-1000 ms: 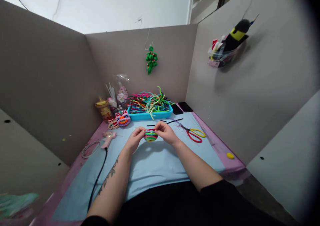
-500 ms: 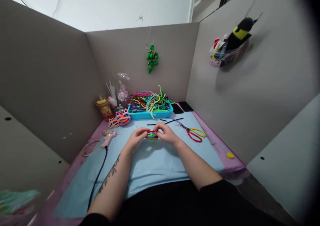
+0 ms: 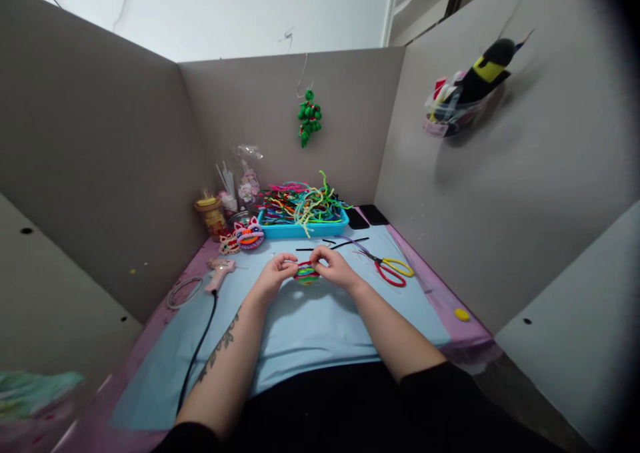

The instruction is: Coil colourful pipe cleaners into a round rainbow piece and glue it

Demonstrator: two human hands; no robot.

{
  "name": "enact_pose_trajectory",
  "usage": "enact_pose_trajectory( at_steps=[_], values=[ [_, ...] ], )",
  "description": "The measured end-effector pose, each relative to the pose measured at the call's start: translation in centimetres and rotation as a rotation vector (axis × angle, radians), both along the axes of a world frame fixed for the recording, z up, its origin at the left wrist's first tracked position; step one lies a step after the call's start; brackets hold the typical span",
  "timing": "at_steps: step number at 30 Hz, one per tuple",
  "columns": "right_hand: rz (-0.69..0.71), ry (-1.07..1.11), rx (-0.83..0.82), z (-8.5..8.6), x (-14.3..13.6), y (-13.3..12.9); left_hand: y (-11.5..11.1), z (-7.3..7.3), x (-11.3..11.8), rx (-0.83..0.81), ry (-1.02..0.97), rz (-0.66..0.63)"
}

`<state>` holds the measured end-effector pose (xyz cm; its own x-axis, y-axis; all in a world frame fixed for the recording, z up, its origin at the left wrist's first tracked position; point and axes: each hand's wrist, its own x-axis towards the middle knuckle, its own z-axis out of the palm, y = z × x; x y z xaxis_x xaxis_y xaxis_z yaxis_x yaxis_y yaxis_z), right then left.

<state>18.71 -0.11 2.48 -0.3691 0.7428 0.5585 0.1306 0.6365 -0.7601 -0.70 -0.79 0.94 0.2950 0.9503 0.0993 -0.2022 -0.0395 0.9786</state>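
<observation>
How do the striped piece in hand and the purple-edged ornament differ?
Support: the striped piece is held by the left hand and right hand; the purple-edged ornament sits beside the blue tray.
Color: the striped piece shows red and green bands; the purple-edged ornament shows purple, pink and orange.
Both are multicolored.

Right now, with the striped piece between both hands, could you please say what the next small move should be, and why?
I would perhaps press the striped piece along its red top edge with the right hand while the left hand steadies it, since both hands are at that edge, from opposite sides, and the scissors lie apart.
</observation>
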Motion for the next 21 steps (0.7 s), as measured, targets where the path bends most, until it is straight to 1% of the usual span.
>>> enact_pose_trajectory(
  at_steps=[7,15,21],
  values=[
    [-0.019,-0.009,-0.007,0.08,-0.07,-0.08,-0.32,0.32,0.23,-0.002,0.018,-0.002],
    [-0.011,-0.038,-0.003,-0.33,-0.10,0.15,-0.12,-0.07,0.22,0.000,0.008,-0.015],
    [-0.019,-0.045,-0.003,-0.56,-0.18,0.33,-0.26,0.05,0.42,0.025,0.005,-0.014]
  ],
)
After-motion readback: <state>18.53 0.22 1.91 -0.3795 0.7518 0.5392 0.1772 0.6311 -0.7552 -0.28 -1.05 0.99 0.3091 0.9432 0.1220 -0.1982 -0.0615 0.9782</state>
